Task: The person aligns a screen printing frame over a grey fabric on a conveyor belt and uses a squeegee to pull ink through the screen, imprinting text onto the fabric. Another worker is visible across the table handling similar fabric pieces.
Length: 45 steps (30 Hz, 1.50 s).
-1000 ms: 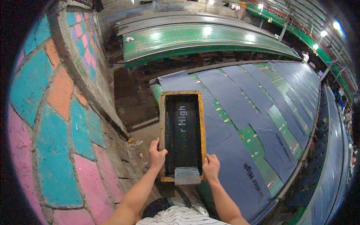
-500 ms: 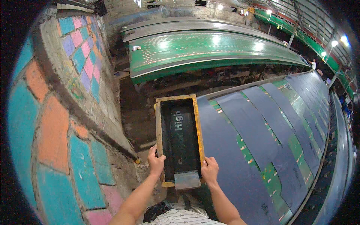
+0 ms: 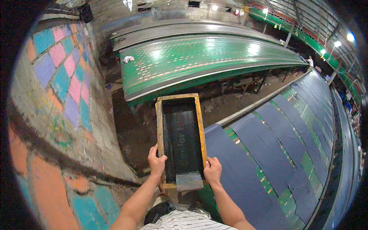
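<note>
A screen printing frame (image 3: 201,132) is held up in front of my body. Its long wooden rim is worn and yellowish, and dark mesh (image 3: 182,134) fills it, with faint lettering. My left hand (image 3: 156,164) is closed round the left rim near its lower end. Opposite, my right hand (image 3: 213,171) grips the right rim with the thumb on top. A flat greyish blade-like piece (image 3: 189,182), perhaps a squeegee, rests across the near end of the frame. Neither hand touches it.
On the right a long table (image 3: 264,180) bears several dark blue fabric panels (image 3: 245,184) over a green surface. Another long green table (image 3: 172,67) stands ahead. A wall (image 3: 57,115) painted with coloured blocks runs along the left. Far right, a person (image 3: 310,61) stands by the tables.
My view has shifted as I move, so the painted wall and tables sit differently around me. The frame stays in both hands. Bright lettering on the mesh has become faint.
</note>
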Each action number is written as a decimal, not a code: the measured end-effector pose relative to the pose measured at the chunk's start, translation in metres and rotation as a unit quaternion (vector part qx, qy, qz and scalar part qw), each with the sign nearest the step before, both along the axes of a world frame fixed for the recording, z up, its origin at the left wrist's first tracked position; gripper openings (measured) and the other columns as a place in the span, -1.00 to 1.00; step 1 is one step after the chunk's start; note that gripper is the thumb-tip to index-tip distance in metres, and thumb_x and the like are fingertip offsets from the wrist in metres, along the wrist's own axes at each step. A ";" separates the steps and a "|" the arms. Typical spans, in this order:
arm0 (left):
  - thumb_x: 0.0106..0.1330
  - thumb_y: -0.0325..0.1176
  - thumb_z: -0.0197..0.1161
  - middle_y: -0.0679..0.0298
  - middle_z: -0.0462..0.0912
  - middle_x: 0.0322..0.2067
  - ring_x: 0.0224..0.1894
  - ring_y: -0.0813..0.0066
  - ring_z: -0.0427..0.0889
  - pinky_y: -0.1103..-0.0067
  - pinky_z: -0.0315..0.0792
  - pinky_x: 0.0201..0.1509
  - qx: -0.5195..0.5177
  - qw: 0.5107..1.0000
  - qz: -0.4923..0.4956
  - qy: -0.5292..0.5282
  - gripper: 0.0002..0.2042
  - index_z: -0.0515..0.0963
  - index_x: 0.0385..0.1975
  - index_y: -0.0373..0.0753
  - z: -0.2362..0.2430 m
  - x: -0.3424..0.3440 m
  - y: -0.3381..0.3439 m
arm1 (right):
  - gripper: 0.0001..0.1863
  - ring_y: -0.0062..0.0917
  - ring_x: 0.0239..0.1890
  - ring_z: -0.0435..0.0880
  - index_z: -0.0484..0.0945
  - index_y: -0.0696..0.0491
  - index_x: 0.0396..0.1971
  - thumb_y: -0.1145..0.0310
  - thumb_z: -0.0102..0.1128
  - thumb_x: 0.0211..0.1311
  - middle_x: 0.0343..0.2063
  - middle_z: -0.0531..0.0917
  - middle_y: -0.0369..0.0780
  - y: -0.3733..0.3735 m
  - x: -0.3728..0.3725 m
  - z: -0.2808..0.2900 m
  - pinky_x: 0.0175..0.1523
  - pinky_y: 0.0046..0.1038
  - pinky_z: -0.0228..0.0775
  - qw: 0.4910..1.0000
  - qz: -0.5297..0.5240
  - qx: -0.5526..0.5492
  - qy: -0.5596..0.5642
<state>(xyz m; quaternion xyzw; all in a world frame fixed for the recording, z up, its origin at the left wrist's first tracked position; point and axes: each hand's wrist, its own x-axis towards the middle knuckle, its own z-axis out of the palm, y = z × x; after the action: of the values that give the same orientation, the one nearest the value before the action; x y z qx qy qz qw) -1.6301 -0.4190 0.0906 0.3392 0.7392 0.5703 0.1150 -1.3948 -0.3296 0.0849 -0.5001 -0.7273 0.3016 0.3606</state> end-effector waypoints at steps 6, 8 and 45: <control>-0.07 -0.62 0.23 0.14 0.56 -0.09 -0.01 0.26 0.59 0.47 0.44 0.14 0.025 0.998 -0.061 -0.009 -0.39 0.49 0.14 -0.48 0.020 -0.101 0.090 | -0.77 -0.15 -0.29 0.62 0.69 0.15 -0.17 0.50 0.17 0.18 -0.37 0.58 -0.08 0.063 -0.100 -0.004 -0.15 -0.20 0.47 0.998 -0.066 0.020 -0.004; -0.06 -0.63 0.23 0.13 0.55 -0.07 0.00 0.27 0.60 0.48 0.44 0.15 0.017 0.996 -0.088 -0.003 -0.39 0.48 0.16 -0.48 0.016 -0.139 0.118 | -0.77 -0.14 -0.30 0.63 0.69 0.15 -0.17 0.51 0.18 0.18 -0.37 0.59 -0.08 0.081 -0.131 0.002 -0.16 -0.19 0.47 0.996 -0.086 0.016 -0.003; -0.07 -0.68 0.23 0.17 0.55 0.00 0.14 0.28 0.53 0.44 0.34 0.30 -0.023 0.771 -0.634 -0.055 -0.37 0.47 0.17 -0.43 -0.002 -0.056 0.576 | -0.77 -0.15 -0.25 0.62 0.63 0.26 -0.14 0.52 0.20 0.21 -0.33 0.60 -0.09 0.275 -0.153 0.008 -0.13 -0.24 0.44 0.779 -0.626 0.010 -0.027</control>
<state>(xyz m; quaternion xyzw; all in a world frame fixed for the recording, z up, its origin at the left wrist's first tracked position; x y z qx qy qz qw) -1.6857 0.1570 0.0888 0.6962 0.3618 0.3684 0.4987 -1.5481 -0.0541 0.0927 -0.8496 -0.2663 -0.0113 0.4550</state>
